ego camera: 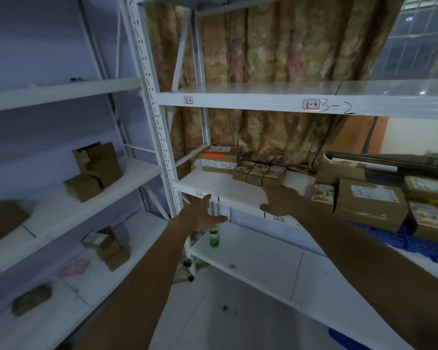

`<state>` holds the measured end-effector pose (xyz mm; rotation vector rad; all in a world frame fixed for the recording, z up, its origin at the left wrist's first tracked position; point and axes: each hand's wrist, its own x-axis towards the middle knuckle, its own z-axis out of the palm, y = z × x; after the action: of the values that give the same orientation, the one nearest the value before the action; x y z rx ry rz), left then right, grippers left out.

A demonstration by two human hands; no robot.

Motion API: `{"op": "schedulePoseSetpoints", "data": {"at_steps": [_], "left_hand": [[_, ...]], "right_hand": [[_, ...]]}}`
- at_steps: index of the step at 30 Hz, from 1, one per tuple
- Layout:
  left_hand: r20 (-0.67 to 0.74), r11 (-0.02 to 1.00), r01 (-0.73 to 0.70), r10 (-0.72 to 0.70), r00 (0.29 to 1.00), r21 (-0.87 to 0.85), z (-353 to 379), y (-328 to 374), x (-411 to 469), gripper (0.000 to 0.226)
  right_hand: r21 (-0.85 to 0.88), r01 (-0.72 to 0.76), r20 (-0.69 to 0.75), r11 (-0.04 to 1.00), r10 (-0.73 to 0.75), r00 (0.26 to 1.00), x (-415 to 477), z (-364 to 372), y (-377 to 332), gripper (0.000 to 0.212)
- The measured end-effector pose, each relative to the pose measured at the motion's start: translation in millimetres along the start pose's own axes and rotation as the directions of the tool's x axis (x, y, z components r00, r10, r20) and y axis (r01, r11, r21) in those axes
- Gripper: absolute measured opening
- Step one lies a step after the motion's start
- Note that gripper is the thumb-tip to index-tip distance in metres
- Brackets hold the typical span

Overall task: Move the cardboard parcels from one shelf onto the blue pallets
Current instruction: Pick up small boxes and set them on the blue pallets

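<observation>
Straight ahead, main rack: white steel shelving (pixel 238 102) fills the middle of the view; every place below is given from this rack.
Behind the rack: a patterned curtain (pixel 276 51) hangs along its back, and a window (pixel 420 29) shows at its upper right.
Left of the rack: a second white shelving unit (pixel 61 92) holds several plain brown boxes (pixel 99 162) on its middle and lower boards.
Middle shelf of the rack: white board (pixel 213 184), mostly bare at the front, with a few cardboard parcels left at the back.
Parcels on that shelf: a flat parcel with an orange label (pixel 219 157) at the back left, and a row of small printed cartons (pixel 259 174) beside it.
Right of the rack: a blue pallet (pixel 415 248) carries a stack of cardboard parcels (pixel 369 205) with paper labels.
Lower shelf of the rack: a green bottle (pixel 214 238) stands near its left post.
Right hand (pixel 280 200): reaches over the front edge of the middle shelf, just below the small cartons; its grip is spread and holds nothing.
Left hand (pixel 202 213): in front of the same shelf edge, near the left post; its grip is spread, palm turned inward, empty.
</observation>
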<state>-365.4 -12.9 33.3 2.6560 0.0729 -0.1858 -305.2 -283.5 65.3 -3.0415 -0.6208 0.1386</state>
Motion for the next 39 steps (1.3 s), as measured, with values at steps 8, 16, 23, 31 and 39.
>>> {"op": "schedulePoseSetpoints", "data": {"at_steps": [8, 16, 23, 31, 39], "left_hand": [[-0.008, 0.998, 0.028, -0.028, 1.0, 0.06, -3.9, -28.9, 15.7, 0.107], [0.028, 0.995, 0.052, -0.054, 0.998, 0.091, 7.1, -27.7, 97.9, 0.101], [0.092, 0.983, 0.036, -0.053, 0.994, 0.181, 21.8, -11.2, 185.9, 0.099], [0.164, 0.978, -0.103, 0.073, 0.984, 0.179, 45.1, 12.0, 257.5, 0.099], [0.213, 0.941, -0.274, 0.231, 0.949, 0.199, 49.8, 13.2, 331.7, 0.094]], "right_hand": [[-0.073, 0.056, -0.021, 0.996, -0.058, 0.998, 46.4, 12.6, -27.2, 0.064], [-0.03, -0.007, 0.0, 1.0, 0.007, 1.0, 128.9, 23.5, 6.2, 0.049], [0.049, -0.09, -0.124, 0.995, 0.095, 0.988, 179.6, 35.9, 48.5, 0.043], [0.094, -0.204, -0.108, 0.974, 0.214, 0.971, 222.3, 37.0, 85.1, 0.055], [0.018, -0.323, -0.042, 0.946, 0.323, 0.945, 264.2, 46.1, 96.5, 0.056]]}}
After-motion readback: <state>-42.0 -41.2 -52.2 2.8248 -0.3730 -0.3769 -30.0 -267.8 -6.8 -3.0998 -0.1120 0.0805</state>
